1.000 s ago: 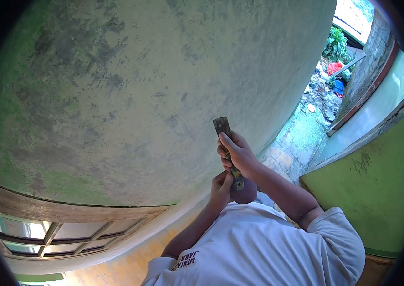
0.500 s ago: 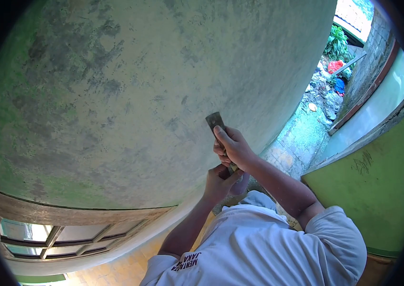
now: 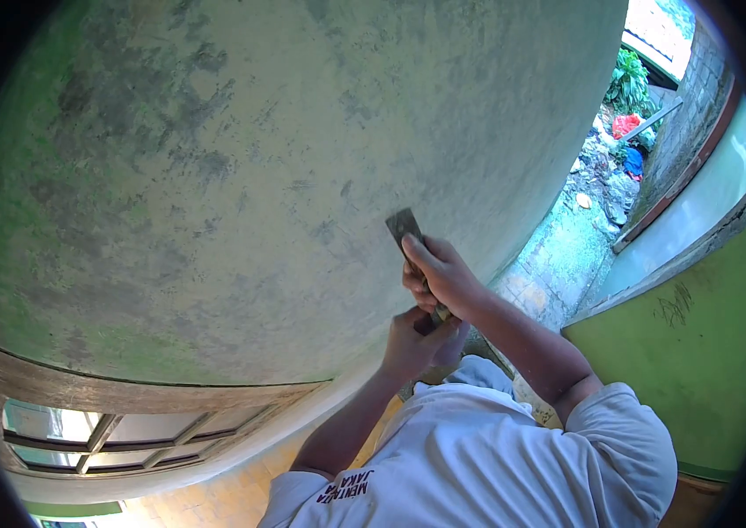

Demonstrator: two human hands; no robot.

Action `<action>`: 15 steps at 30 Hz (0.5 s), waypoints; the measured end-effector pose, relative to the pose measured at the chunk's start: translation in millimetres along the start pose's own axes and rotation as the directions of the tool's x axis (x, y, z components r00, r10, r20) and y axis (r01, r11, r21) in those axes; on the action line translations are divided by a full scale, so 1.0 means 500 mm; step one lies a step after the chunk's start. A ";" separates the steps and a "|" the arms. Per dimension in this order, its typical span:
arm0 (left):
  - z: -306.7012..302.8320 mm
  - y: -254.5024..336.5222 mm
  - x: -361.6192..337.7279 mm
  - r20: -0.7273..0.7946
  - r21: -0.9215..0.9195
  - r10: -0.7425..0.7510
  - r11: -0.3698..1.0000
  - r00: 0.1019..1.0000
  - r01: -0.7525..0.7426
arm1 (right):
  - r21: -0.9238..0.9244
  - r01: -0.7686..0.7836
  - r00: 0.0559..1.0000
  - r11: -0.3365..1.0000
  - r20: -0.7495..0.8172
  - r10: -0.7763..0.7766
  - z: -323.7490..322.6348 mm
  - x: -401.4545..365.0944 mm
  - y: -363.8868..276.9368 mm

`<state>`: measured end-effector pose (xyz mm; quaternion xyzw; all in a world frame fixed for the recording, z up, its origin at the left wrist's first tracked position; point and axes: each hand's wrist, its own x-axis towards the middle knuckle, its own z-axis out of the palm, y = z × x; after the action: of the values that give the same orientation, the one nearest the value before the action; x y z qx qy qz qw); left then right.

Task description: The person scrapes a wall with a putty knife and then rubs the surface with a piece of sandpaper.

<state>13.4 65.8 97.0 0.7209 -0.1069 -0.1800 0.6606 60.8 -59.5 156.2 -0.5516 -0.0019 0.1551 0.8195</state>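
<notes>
While gripping the scraper [image 3: 404,225] tight in right hand [image 3: 440,275] and left hand [image 3: 411,341], scraped against the wall [image 3: 241,176]; likely needed steady pressure next.

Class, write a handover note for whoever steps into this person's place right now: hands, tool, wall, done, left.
Right hand: closed round the scraper just under its blade.
Left hand: closed on the handle end, lower down.
The blade lies against the wall.
Done: no clearly scraped patch shows.
Left: dark and green stains cover most of the wall.
</notes>
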 end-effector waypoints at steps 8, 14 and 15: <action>-0.004 -0.020 0.004 0.013 -0.123 -0.122 0.985 0.992 0.122 | -0.057 -0.031 0.998 0.998 -0.057 0.028 -0.003 0.010 0.018; 0.010 -0.014 -0.008 0.015 -0.020 -0.004 1.000 1.000 0.004 | -0.032 0.000 1.000 0.999 -0.018 0.000 -0.002 -0.017 0.007; 0.018 -0.023 -0.023 0.019 -0.012 0.002 1.000 1.000 -0.002 | -0.029 0.011 1.000 1.000 -0.019 -0.011 -0.008 -0.027 0.023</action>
<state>-1.7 63.3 86.1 0.7151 -0.1129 -0.1868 0.6640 45.6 -62.5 146.5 -0.5650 0.0008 0.1453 0.8122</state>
